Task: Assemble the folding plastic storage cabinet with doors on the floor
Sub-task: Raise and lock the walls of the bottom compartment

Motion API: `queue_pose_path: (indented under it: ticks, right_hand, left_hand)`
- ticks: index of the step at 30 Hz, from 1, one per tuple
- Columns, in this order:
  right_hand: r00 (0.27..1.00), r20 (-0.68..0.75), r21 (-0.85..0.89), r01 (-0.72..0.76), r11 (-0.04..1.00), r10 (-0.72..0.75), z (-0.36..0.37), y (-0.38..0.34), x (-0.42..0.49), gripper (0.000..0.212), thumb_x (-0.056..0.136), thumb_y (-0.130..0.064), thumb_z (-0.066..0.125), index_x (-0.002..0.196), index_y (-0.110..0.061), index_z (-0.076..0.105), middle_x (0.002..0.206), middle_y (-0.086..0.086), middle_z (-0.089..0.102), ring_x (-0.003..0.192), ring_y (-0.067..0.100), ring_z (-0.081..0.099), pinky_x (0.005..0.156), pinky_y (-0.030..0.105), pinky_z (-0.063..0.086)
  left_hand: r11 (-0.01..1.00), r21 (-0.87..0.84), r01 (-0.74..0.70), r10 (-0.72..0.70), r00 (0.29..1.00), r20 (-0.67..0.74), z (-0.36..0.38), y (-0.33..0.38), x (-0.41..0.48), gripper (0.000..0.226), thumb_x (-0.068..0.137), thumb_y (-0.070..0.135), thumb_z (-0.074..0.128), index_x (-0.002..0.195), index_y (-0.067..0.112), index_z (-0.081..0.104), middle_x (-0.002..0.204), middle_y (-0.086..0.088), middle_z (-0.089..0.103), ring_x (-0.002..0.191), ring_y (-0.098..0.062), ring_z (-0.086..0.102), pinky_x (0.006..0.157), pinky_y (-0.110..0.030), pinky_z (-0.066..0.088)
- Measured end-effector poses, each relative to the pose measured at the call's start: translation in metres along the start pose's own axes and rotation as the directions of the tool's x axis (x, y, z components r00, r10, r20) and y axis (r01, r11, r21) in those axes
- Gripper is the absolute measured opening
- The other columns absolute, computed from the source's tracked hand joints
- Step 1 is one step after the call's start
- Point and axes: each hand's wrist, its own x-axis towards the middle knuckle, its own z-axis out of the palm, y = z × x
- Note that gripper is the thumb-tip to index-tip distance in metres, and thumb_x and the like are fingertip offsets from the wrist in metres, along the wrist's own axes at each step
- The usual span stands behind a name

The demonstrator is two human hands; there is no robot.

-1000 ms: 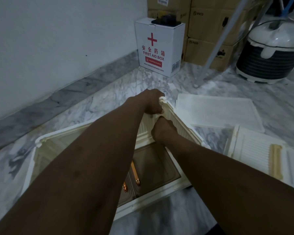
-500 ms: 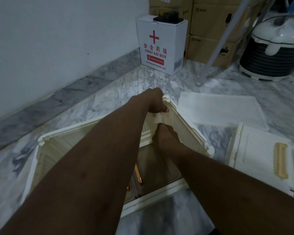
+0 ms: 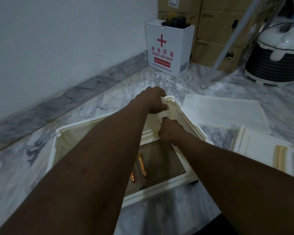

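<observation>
The cream plastic cabinet frame lies on the marble floor, its clear doors with copper handles facing down inside. My left hand grips the top far corner where two ribbed side panels meet. Just below it, my right hand grips the inner edge of the right side panel. That panel stands tilted. My forearms hide much of the frame's middle.
A flat white panel lies on the floor to the right, and a ribbed cream panel sits nearer at the right edge. A first aid box, cardboard boxes, a metal pole and a round appliance stand behind. The wall runs along the left.
Both hands keep their hold at the far corner. The corner and right side panel have risen slightly and the right hand has shifted a little up along the panel edge.
</observation>
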Motion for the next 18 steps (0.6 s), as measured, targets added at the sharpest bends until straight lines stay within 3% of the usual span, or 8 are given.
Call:
queue_pose_path:
  ticks: [4, 6, 10, 14, 18]
  right_hand:
    - [0.998, 0.031, -0.080, 0.061, 0.995, -0.059, -0.020, -0.020, -0.028, 0.039, 0.096, -0.016, 0.048, 0.134, -0.006, 0.046, 0.116, 0.014, 0.055, 0.077, 0.021, 0.053, 0.056, 0.028, 0.041]
    - [0.996, 0.034, -0.112, 0.086, 0.990, -0.082, -0.029, -0.030, -0.044, 0.038, 0.097, -0.016, 0.047, 0.134, -0.005, 0.047, 0.116, 0.014, 0.055, 0.067, 0.018, 0.047, 0.051, 0.026, 0.037]
    - [0.992, 0.036, -0.131, 0.124, 0.984, -0.120, -0.031, -0.047, -0.072, 0.036, 0.094, -0.013, 0.048, 0.129, -0.005, 0.051, 0.089, 0.004, 0.046, 0.070, 0.020, 0.051, 0.051, 0.028, 0.040]
    - [0.982, 0.078, -0.158, 0.183, 0.970, -0.172, -0.017, -0.059, -0.094, 0.042, 0.094, -0.018, 0.053, 0.134, -0.006, 0.049, 0.120, 0.014, 0.053, 0.089, 0.027, 0.056, 0.067, 0.034, 0.047]
    - [0.971, 0.116, -0.218, 0.229, 0.949, -0.207, 0.006, -0.059, -0.100, 0.045, 0.091, -0.020, 0.057, 0.134, -0.008, 0.051, 0.130, 0.017, 0.053, 0.110, 0.034, 0.058, 0.080, 0.036, 0.052]
  left_hand:
    - [0.997, 0.035, 0.073, -0.070, 0.995, -0.068, -0.015, -0.022, -0.045, 0.061, 0.081, 0.050, 0.072, 0.136, 0.030, 0.053, 0.136, -0.003, 0.059, 0.125, -0.025, 0.054, 0.103, -0.045, 0.046]
    - [0.991, 0.053, 0.121, -0.116, 0.989, -0.093, -0.022, -0.036, -0.074, 0.062, 0.083, 0.049, 0.070, 0.139, 0.031, 0.050, 0.137, -0.003, 0.059, 0.127, -0.025, 0.052, 0.103, -0.046, 0.045]
    - [0.968, 0.138, 0.207, -0.190, 0.973, -0.128, -0.037, -0.062, -0.139, 0.063, 0.086, 0.047, 0.066, 0.143, 0.030, 0.045, 0.142, -0.004, 0.054, 0.131, -0.027, 0.048, 0.104, -0.048, 0.044]
    - [0.958, 0.139, 0.253, -0.217, 0.948, -0.231, -0.045, -0.079, -0.192, 0.058, 0.087, 0.040, 0.066, 0.140, 0.025, 0.048, 0.139, -0.008, 0.051, 0.127, -0.029, 0.049, 0.096, -0.043, 0.046]
    - [0.958, 0.074, 0.278, -0.262, 0.949, -0.175, -0.033, -0.093, -0.216, 0.050, 0.087, 0.038, 0.066, 0.133, 0.022, 0.054, 0.132, -0.006, 0.057, 0.120, -0.024, 0.055, 0.095, -0.036, 0.046]
